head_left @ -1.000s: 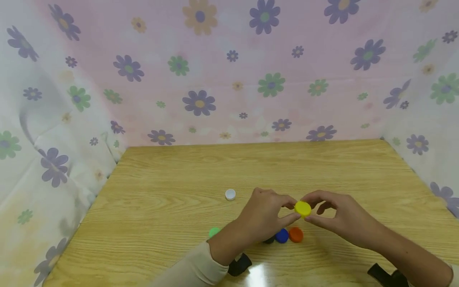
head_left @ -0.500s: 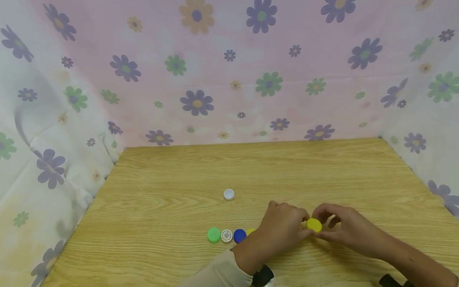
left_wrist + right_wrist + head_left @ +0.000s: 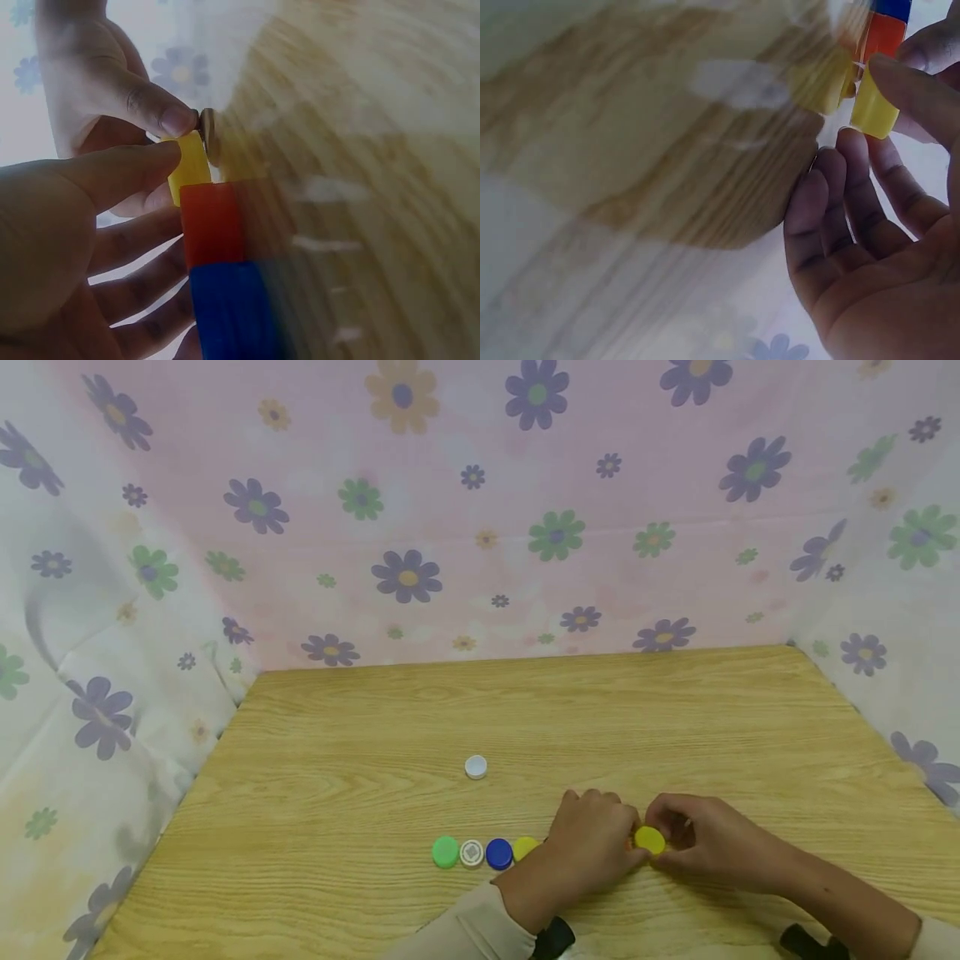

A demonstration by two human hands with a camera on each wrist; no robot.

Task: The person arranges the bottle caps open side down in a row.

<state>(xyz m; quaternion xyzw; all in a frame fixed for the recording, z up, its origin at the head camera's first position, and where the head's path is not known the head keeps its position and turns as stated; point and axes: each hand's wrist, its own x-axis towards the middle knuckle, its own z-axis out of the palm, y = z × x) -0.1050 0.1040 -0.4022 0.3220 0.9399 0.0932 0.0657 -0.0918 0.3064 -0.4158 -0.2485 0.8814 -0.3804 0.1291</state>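
Between my two hands a yellow bottle cap (image 3: 649,840) is at the right end of a row of caps, close to the tabletop. My left hand (image 3: 592,843) pinches it from the left, thumb on its side. From the right, my right hand (image 3: 712,845) holds it with thumb and fingers. An orange-red cap (image 3: 214,225) stands right beside the yellow one, then a blue cap (image 3: 234,311); my left hand mostly hides both in the head view. Left of that hand lie a green cap (image 3: 446,852), a white cap (image 3: 472,854), another blue cap (image 3: 498,854) and a partly covered yellow cap (image 3: 525,848).
A lone white cap (image 3: 476,767) lies behind the row, its hollow side up. The wooden table (image 3: 337,752) is bordered by flowered cloth (image 3: 465,560) at the back and sides. Dark straps (image 3: 553,937) sit near the wrists.
Both hands have brought the yellow cap down from above the table to the row's right end, moving right, then slightly back left. The left part of the row has come into view.
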